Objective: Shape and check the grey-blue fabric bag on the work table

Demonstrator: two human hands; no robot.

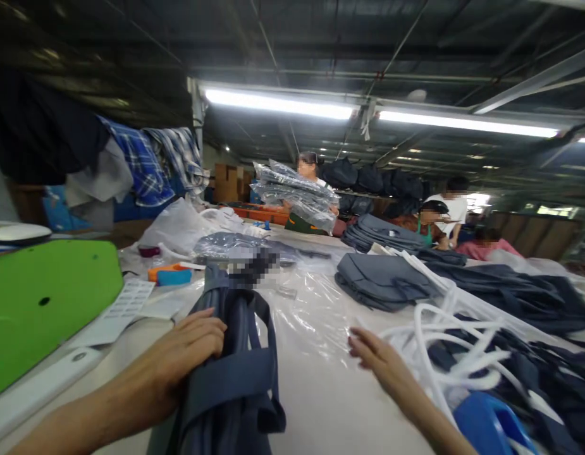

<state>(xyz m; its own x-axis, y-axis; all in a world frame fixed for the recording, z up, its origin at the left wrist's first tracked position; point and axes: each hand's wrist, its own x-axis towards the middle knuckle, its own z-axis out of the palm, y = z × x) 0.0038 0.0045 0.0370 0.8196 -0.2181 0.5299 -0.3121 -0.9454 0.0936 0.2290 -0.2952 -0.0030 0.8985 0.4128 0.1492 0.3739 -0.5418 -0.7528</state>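
Packing step in hand. Left hand [190, 344] clasps the folded grey garment [233, 379] at lower centre of frame. Right hand [375, 357], open and empty, reaches toward the clear plastic bag [306, 297] mid-frame, probably unopened. Next move likely needs the bag mouth spread.

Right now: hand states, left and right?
Left hand: closed on the folded grey bag.
Right hand: open, flat, holding nothing, beside the white cords.
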